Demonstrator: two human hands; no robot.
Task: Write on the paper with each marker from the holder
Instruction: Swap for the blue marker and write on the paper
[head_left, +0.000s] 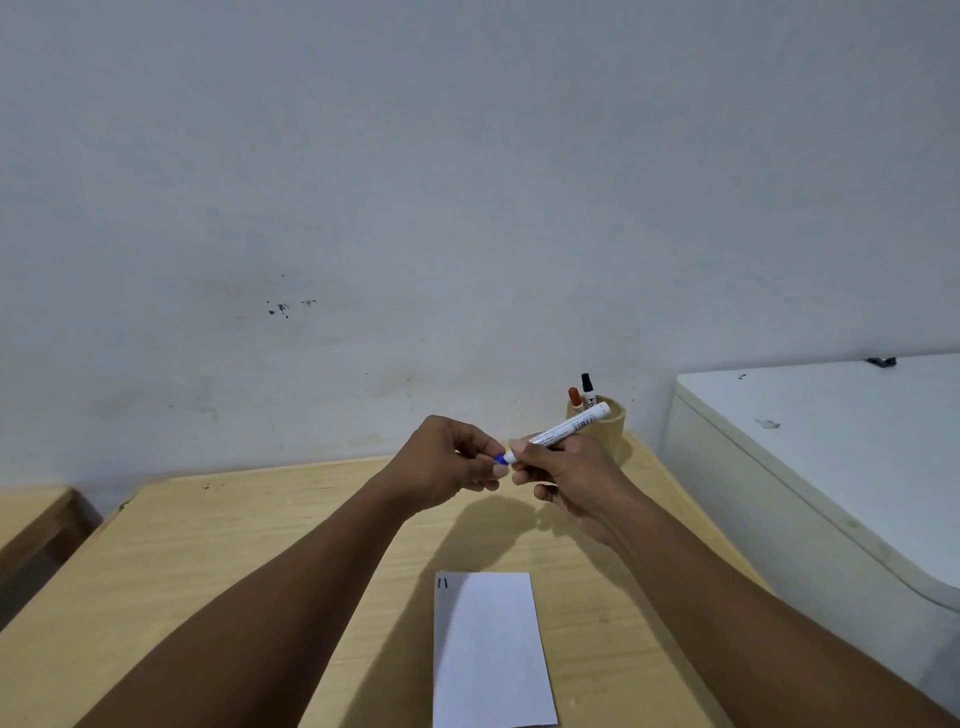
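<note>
My right hand (563, 478) grips a white marker (569, 428) by its barrel, held above the table with its blue end pointing left. My left hand (449, 460) pinches the blue cap (501, 459) at that end; I cannot tell whether the cap is on or off. A white sheet of paper (491, 649) lies on the table in front of me, with two short dark strokes in its top left corner. At the table's far right stands a round wooden holder (610, 428) with a red-capped marker (574, 398) and a black-capped marker (587, 387) upright in it.
The light wooden table (234, 545) runs up to a pale wall. A white cabinet or appliance (821, 441) stands close beside the table on the right. Another wooden piece of furniture (31, 514) sits to the left, across a gap.
</note>
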